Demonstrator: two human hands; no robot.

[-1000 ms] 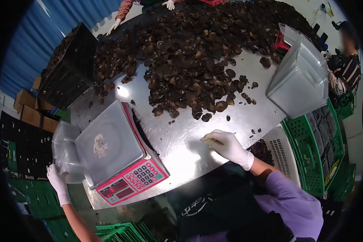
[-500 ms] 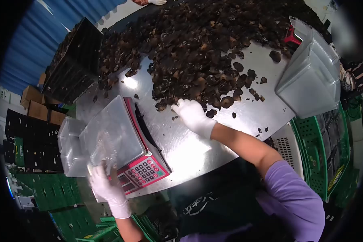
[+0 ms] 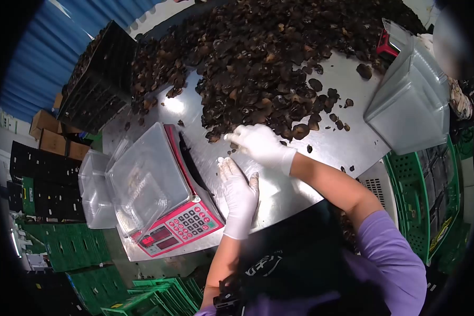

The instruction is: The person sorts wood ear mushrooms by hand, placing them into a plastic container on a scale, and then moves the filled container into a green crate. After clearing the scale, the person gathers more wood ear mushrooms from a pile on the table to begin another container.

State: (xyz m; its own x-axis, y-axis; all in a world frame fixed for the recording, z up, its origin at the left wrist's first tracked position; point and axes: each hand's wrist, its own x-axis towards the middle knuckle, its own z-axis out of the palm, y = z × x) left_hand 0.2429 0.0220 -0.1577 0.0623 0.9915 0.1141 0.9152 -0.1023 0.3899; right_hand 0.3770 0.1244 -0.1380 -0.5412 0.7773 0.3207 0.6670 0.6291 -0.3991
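- Head view, hands: my right hand (image 3: 260, 145) is curled over the near edge of the pile of dark dried pieces (image 3: 279, 58), fingertips among them. I cannot tell whether it has closed on any.
- My left hand (image 3: 239, 192) lies open and flat on the tabletop (image 3: 332, 152), just near of the right hand, with its fingers pointing towards the pile.
- Judgement: rake a modest lot off the pile edge into the flat left palm. Keep both hands low and close so that nothing scatters.
- Head view, surroundings: a red-faced scale (image 3: 181, 226) stands just left of my left hand, with a clear container (image 3: 142, 184) on its pan. More clear containers (image 3: 94, 189) sit beyond its left side.
- Obstructions: the scale's raised edge lies between my hands and the pan. Loose pieces (image 3: 332, 113) are strewn to the right. A grey bin (image 3: 408, 105) is tilted at the far right, and black trays (image 3: 97, 79) lean at the far left.
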